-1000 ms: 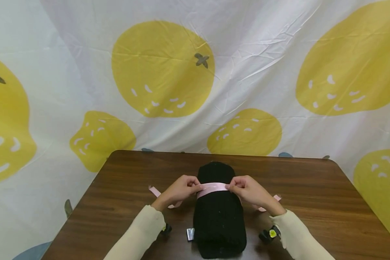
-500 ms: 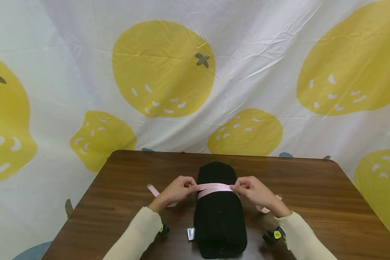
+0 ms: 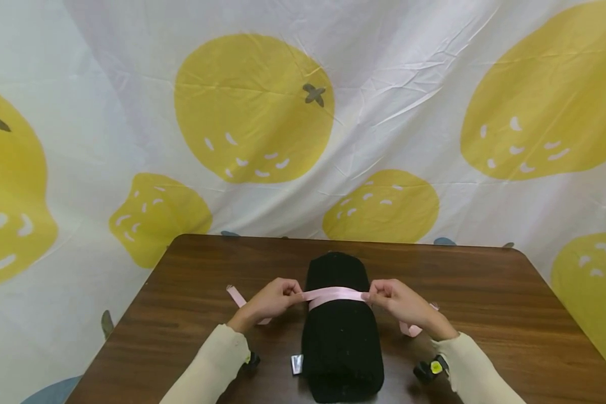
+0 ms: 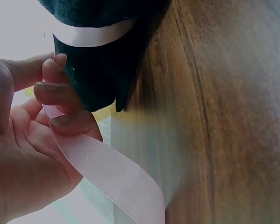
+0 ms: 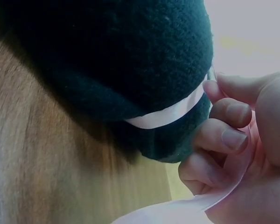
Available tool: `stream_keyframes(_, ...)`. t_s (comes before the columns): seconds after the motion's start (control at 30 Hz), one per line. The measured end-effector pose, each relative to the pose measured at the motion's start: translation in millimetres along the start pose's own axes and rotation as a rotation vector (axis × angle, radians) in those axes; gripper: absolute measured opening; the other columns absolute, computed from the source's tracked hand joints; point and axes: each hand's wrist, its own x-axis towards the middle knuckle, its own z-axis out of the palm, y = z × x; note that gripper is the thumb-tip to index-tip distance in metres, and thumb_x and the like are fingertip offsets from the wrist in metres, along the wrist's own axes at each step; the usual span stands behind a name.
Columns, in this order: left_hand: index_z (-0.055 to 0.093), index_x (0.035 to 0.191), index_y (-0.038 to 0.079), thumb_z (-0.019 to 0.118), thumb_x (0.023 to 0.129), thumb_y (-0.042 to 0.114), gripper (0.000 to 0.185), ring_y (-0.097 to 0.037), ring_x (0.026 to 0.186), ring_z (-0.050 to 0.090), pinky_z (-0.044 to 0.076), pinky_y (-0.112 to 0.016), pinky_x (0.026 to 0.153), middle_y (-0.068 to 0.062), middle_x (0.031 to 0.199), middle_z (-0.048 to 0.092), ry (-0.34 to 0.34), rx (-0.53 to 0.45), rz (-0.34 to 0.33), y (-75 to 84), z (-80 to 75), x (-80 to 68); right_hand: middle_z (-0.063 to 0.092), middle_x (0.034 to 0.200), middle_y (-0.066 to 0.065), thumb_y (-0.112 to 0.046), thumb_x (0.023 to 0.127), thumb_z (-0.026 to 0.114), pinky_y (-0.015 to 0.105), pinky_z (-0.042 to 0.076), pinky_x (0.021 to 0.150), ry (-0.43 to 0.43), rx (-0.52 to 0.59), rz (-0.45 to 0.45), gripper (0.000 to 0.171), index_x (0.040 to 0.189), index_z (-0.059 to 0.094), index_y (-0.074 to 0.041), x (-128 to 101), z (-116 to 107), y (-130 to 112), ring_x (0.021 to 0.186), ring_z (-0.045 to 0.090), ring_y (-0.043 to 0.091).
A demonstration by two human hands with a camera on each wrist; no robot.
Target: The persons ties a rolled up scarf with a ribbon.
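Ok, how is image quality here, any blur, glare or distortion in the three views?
Head view: sharp, evenly lit, slight wide-angle bowing at the table edges. Left wrist view: washed-out backlight at left, left hand and ribbon soft. Right wrist view: black roll fairly crisp, right hand blurred, bright haze top right.

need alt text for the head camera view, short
Two hands pull a pink ribbon taut across a rolled black knit on a brown table, the left hand and right hand each pinching it at one side. A white cloth with yellow fruit hangs behind.
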Motion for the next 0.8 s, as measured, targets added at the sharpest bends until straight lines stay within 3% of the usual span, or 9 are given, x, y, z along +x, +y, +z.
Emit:
stream_keyframes(0.07,0.066,0.092,-0.002,0.064,0.097,0.023,0.026,-0.017,0.066,0.046,0.038,-0.029,0.059,-0.01,0.074,0.054,-0.011,0.002,0.002,-0.5,-0.2,-0.2,0.036,0.056,-0.006,-0.025,0.1,0.059,0.024,0.028,0.046,-0.015,0.019,0.007,0.032,0.084,0.057,0.002,-1,-1,3,0.05,0.031,0.004)
stream_keyframes(0.3,0.065,0.089,-0.002,0.063,0.098,0.022,0.025,-0.014,0.058,0.043,0.034,-0.025,0.051,-0.016,0.075,0.06,-0.033,0.026,0.014,-5.8,1.1,-0.1,0.037,0.058,-0.003,-0.022,0.102,0.056,0.025,0.029,0.043,-0.074,0.134,0.017,0.035,0.085,0.052,0.008,-4,-1,15,0.048,0.034,0.006)
stream_keyframes(0.57,0.062,0.088,-0.002,0.062,0.098,0.02,0.025,-0.013,0.054,0.041,0.031,-0.025,0.047,-0.01,0.071,0.059,-0.056,-0.003,-0.002,-9.8,3.8,0.3,0.04,0.062,0.015,-0.019,0.104,0.052,0.024,0.035,0.048,-0.137,0.181,0.023,0.034,0.088,0.05,0.011,-2,-1,30,0.052,0.038,0.03)
stream_keyframes(0.8,0.061,0.089,-0.003,0.059,0.099,0.017,0.022,-0.012,0.058,0.043,0.033,-0.024,0.053,-0.001,0.068,0.055,-0.103,-0.045,0.002,-14.4,3.8,2.3,0.035,0.065,0.021,-0.017,0.104,0.049,0.03,0.03,0.048,-0.204,0.313,0.026,0.032,0.091,0.049,0.012,0,0,44,0.052,0.035,0.023)
